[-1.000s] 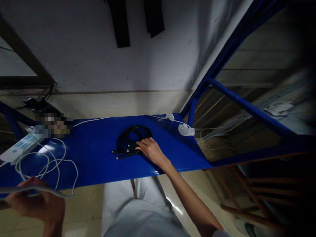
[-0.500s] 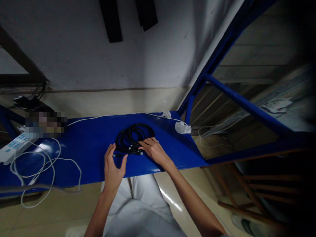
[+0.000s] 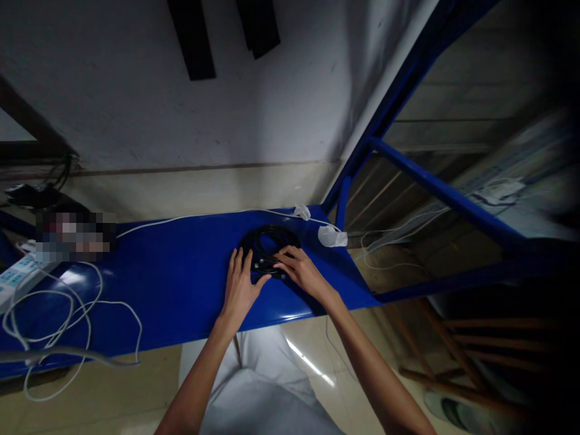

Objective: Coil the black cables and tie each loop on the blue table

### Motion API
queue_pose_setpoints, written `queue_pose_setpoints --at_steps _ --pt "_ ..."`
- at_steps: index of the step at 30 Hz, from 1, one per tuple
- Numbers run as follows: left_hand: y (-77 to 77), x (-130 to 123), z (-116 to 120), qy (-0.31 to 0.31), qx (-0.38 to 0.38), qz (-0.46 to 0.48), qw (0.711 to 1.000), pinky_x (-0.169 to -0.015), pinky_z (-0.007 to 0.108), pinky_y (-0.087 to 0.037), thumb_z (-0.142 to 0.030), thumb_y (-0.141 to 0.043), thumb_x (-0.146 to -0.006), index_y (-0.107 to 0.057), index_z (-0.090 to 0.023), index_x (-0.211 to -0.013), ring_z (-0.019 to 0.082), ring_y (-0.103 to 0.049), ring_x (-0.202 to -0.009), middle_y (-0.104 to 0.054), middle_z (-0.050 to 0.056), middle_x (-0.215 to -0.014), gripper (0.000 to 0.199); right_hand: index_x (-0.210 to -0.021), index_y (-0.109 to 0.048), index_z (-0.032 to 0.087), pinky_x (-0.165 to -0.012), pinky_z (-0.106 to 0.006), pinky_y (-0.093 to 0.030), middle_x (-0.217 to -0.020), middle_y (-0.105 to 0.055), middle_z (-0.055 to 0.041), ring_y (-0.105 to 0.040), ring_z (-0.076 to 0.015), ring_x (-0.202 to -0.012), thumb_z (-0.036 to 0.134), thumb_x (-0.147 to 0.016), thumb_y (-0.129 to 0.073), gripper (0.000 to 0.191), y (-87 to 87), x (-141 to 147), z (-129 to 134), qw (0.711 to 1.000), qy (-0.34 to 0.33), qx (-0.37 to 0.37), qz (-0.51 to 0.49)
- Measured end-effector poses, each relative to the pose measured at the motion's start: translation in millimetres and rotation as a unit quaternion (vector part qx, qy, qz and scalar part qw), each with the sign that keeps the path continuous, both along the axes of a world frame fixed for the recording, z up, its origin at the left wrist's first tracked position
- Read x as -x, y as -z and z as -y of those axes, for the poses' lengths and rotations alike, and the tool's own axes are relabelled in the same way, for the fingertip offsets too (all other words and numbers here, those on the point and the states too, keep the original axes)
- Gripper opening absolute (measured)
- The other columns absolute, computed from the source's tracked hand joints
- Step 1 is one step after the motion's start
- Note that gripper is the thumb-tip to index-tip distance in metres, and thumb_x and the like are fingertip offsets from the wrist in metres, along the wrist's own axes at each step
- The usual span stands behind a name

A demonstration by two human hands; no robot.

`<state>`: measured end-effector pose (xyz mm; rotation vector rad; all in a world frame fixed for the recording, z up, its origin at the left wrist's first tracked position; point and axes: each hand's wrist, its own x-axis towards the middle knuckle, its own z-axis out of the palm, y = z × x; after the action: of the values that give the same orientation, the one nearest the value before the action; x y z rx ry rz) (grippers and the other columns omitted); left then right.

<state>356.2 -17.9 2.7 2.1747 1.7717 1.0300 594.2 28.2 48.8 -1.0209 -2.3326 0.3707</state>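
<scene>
A coiled black cable (image 3: pixel 270 229) lies on the blue tabletop (image 3: pixel 190 266), with small metal-ended plugs (image 3: pixel 259 264) near the front of the coil. My left hand (image 3: pixel 241 287) rests against the coil's left side, fingers spread and thumb apart along the front edge. Over the coil's right side, my right hand (image 3: pixel 302 270) has its fingers bent around the strands. Part of the coil is hidden beneath both hands.
At the left lie a white power strip (image 3: pixel 20 275) and a loose white cord (image 3: pixel 90 320). A thin white wire runs along the back edge to crumpled white wrapping (image 3: pixel 333 236). A blue frame (image 3: pixel 435 181) slants along the right side.
The black coil now lies farther right on the tabletop, and both hands have shifted right with it. My left hand has come in against the coil. The view has turned slightly.
</scene>
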Motion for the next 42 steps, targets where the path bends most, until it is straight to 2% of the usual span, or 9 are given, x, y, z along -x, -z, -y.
queue_pose_setpoints --at_steps 6,11,15,18,22,28,31,38,42 --pt "-0.6 -27.7 -7.5 0.007 -0.007 0.024 1.0 -0.127 0.068 -0.04 -0.052 -0.078 -0.096 -0.024 -0.017 -0.173 0.046 -0.032 -0.163 -0.043 0.027 -0.167 0.101 -0.129 -0.076 0.024 -0.101 -0.043 -0.054 -0.122 -0.071 -0.0121 -0.068 -0.0273 -0.115 0.038 -0.112 -0.059 0.028 -10.1 -8.9 -6.9 0.999 0.011 0.045 -0.013" --pt "-23.6 -22.6 -5.7 0.016 -0.022 0.037 0.999 -0.127 0.068 -0.04 -0.05 -0.078 -0.097 -0.028 -0.024 -0.173 0.045 -0.032 -0.163 -0.037 0.023 -0.173 0.095 -0.126 -0.075 0.022 -0.098 -0.042 -0.055 -0.12 -0.071 -0.0128 -0.068 -0.0264 -0.111 0.037 -0.114 -0.055 0.028 -15.2 -12.1 -8.2 0.999 0.011 0.038 -0.006" --pt "-52.0 -16.1 -24.1 0.139 -0.048 -0.014 0.989 -0.131 0.059 -0.037 -0.039 -0.07 -0.105 -0.041 -0.025 -0.169 0.035 -0.035 -0.163 -0.047 0.017 -0.17 0.072 -0.131 -0.072 0.019 -0.095 -0.042 -0.055 -0.122 -0.069 -0.0155 -0.066 -0.0267 -0.109 0.03 -0.114 -0.053 0.027 -13.4 -9.9 -5.9 0.999 0.006 -0.01 0.043" --pt "-63.5 -14.1 -49.8 0.257 -0.028 -0.066 0.964 -0.125 0.051 -0.043 -0.03 -0.066 -0.107 -0.065 -0.023 -0.148 0.028 -0.063 -0.136 -0.074 0.011 -0.137 0.042 -0.127 -0.072 0.017 -0.093 -0.041 -0.056 -0.119 -0.069 -0.0154 -0.066 -0.0265 -0.106 0.022 -0.112 -0.056 0.023 -8.7 -8.3 -4.5 0.996 0.007 -0.038 0.081" --pt "-70.1 -11.8 -72.9 0.317 -0.017 -0.136 0.939 -0.106 0.043 -0.052 -0.029 -0.069 -0.106 -0.076 -0.021 -0.13 0.025 -0.069 -0.111 -0.077 0.008 -0.11 0.027 -0.129 -0.072 0.017 -0.093 -0.04 -0.058 -0.118 -0.071 -0.0148 -0.067 -0.0255 -0.106 0.018 -0.11 -0.058 0.024 -2.9 -14.1 -4.8 0.995 0.005 -0.053 0.08" --pt "-79.5 -8.0 -74.9 0.314 -0.061 -0.157 0.934 -0.103 0.042 -0.049 -0.025 -0.061 -0.109 -0.077 -0.02 -0.125 0.025 -0.067 -0.112 -0.076 0.01 -0.113 0.023 -0.132 -0.072 0.018 -0.107 -0.049 -0.055 -0.121 -0.076 -0.0141 -0.069 -0.0284 -0.116 0.023 -0.111 -0.059 0.025 -5.0 -36.7 -11.8 0.992 0.012 -0.08 0.098" --pt "-82.4 -8.2 -75.9 0.304 -0.085 -0.148 0.937 -0.101 0.043 -0.05 -0.023 -0.061 -0.109 -0.077 -0.02 -0.127 0.026 -0.066 -0.113 -0.077 0.01 -0.115 0.024 -0.135 -0.071 0.017 -0.105 -0.048 -0.056 -0.124 -0.077 -0.0148 -0.07 -0.029 -0.118 0.02 -0.11 -0.057 0.028 -13.2 -44.8 -16.5 0.99 0.008 -0.092 0.103" --pt "-103.5 -13.4 -74.4 0.271 -0.163 -0.093 0.944 -0.117 0.053 -0.046 -0.018 -0.06 -0.108 -0.077 -0.023 -0.13 0.026 -0.067 -0.119 -0.078 0.01 -0.119 0.028 -0.139 -0.074 0.019 -0.107 -0.053 -0.055 -0.123 -0.078 -0.0153 -0.07 -0.0315 -0.117 0.012 -0.108 -0.053 0.038 -58.3 -47.8 -21.0 0.984 0.009 -0.13 0.118" --pt "-122.5 -5.3 -57.0 0.251 -0.193 -0.077 0.945 -0.12 0.056 -0.047 -0.018 -0.06 -0.108 -0.075 -0.024 -0.134 0.025 -0.068 -0.121 -0.079 0.009 -0.123 0.031 -0.142 -0.073 0.022 -0.114 -0.056 -0.052 -0.127 -0.078 -0.0139 -0.07 -0.0307 -0.119 0.013 -0.11 -0.05 0.04 -84.0 -39.9 -11.3 0.981 0.004 -0.164 0.103"
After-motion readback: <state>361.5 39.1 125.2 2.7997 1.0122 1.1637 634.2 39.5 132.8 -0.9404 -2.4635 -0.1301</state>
